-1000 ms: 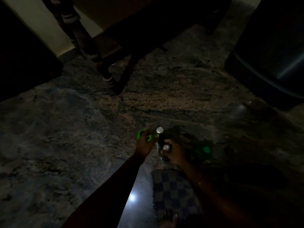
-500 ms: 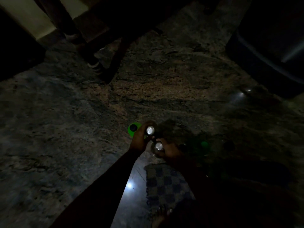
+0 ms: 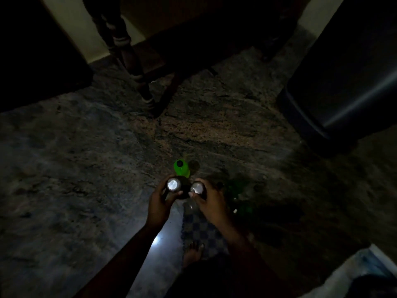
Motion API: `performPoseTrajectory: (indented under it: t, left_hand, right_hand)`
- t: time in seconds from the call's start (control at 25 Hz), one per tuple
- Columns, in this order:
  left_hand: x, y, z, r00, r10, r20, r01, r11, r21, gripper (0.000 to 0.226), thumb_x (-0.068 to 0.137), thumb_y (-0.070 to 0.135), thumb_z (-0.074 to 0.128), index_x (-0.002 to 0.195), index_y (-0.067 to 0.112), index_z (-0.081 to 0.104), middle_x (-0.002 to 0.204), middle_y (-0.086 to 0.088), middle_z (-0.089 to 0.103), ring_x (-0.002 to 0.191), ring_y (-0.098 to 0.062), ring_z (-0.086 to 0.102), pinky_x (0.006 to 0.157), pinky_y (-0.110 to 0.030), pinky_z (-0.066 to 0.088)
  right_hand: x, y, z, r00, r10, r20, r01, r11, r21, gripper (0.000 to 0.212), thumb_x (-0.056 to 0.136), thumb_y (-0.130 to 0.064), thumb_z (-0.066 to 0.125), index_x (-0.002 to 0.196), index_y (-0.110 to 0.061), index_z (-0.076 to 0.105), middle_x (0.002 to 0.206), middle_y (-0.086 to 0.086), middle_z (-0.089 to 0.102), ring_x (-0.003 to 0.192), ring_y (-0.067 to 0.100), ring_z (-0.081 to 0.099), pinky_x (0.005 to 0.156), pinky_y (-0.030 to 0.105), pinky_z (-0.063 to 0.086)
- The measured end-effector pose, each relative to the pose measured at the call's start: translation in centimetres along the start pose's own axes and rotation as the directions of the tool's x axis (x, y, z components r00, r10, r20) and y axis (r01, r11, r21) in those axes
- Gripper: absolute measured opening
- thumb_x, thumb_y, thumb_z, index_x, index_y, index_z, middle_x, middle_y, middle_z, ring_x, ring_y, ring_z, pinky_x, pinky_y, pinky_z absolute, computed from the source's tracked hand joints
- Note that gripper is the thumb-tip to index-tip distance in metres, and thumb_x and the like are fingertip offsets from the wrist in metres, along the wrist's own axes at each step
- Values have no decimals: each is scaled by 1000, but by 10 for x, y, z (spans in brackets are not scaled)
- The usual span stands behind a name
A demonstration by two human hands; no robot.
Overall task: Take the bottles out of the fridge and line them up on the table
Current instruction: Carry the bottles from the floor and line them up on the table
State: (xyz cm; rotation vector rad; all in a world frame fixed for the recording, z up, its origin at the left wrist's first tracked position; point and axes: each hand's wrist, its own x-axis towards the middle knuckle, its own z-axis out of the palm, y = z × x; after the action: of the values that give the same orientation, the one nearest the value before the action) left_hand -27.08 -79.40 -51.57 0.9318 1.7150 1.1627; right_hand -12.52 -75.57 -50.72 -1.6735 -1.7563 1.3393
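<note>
Above stone floor [image 3: 86, 168]: left hand [image 3: 160, 203] grips silver-capped bottle [image 3: 173, 184], right hand [image 3: 211, 203] grips second bottle [image 3: 197, 187].

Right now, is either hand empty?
No, the left hand grips the left bottle and the right hand grips the right bottle.

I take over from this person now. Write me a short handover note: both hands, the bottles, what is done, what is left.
Left hand grips a dark bottle with a silver cap; right hand grips a second silver-capped bottle beside it.
A bright green plastic bottle stands on the speckled stone floor just beyond; more green bottles show dimly to the right.
Done: several bottles out. Left: lining them up.
</note>
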Motion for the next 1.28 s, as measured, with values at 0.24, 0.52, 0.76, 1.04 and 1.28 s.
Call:
performPoseTrajectory:
  t: [0.24, 0.52, 0.76, 1.04, 1.28]
  left_hand:
    - [-72, 129, -67, 996, 94, -14, -94, 992, -81, 49, 72, -9, 66, 116, 9, 54, 94, 23, 68, 90, 19, 58, 79, -3, 44]
    - [-90, 225, -129, 961, 261, -95, -269, 960, -83, 48, 74, 0, 69, 115, 21, 57, 98, 26, 68, 96, 14, 59, 83, -6, 45]
    - [-24, 298, -174, 905, 396, -155, -416, 900, -129, 42, 77, 0, 64, 114, 18, 56, 107, 12, 63, 95, 13, 59, 84, -6, 45]
    - [144, 389, -248, 847, 531, -5, -527, 840, -126, 37, 80, 5, 64, 116, 14, 59, 110, 4, 65, 95, 12, 60, 82, -5, 46]
    - [286, 483, -268, 758, 641, 122, -630, 768, -119, 35, 79, 8, 66, 111, 19, 59, 106, 12, 65, 93, 16, 59, 80, -2, 43]
  right_hand:
    - [-93, -131, -51, 986, -169, 0, 169, 986, -15, 47, 80, -36, 66, 124, -23, 55, 126, 5, 63, 116, 22, 58, 100, 36, 46]
    - [-107, -266, -94, 887, -458, -58, 457, 889, -37, 43, 80, -33, 68, 118, -15, 60, 118, 7, 67, 107, 20, 61, 86, 17, 40]
    - [-52, -362, -93, 778, -623, -84, 619, 783, -66, 41, 75, -31, 74, 109, -10, 65, 110, 9, 70, 103, 20, 64, 91, 27, 47]
    - [75, -482, -84, 769, -575, -279, 575, 813, -91, 36, 76, -35, 72, 107, -18, 67, 57, -20, 41, 50, -14, 47, 54, 2, 37]
    - [180, -575, -115, 694, -577, -431, 569, 806, -163, 41, 76, -37, 71, 112, -17, 66, 90, -4, 70, 69, -7, 53, 64, 1, 37]
